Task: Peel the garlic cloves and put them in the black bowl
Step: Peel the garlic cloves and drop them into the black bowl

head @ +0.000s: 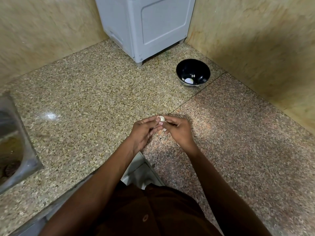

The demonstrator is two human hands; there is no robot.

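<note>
A pale garlic clove [161, 118] sits between the fingertips of both hands, just above the granite counter [95, 92]. My left hand [143, 132] pinches it from the left. My right hand [177, 132] pinches it from the right, fingers curled. A small pale bit [164, 129], perhaps peel, shows under the fingers. The black bowl [193, 73] stands at the back right near the wall corner, well beyond the hands, with a few white pieces inside.
A grey appliance [146, 26] stands in the back corner, left of the bowl. A steel sink [12, 142] is set into the counter at the far left. Tiled walls close the back and right sides.
</note>
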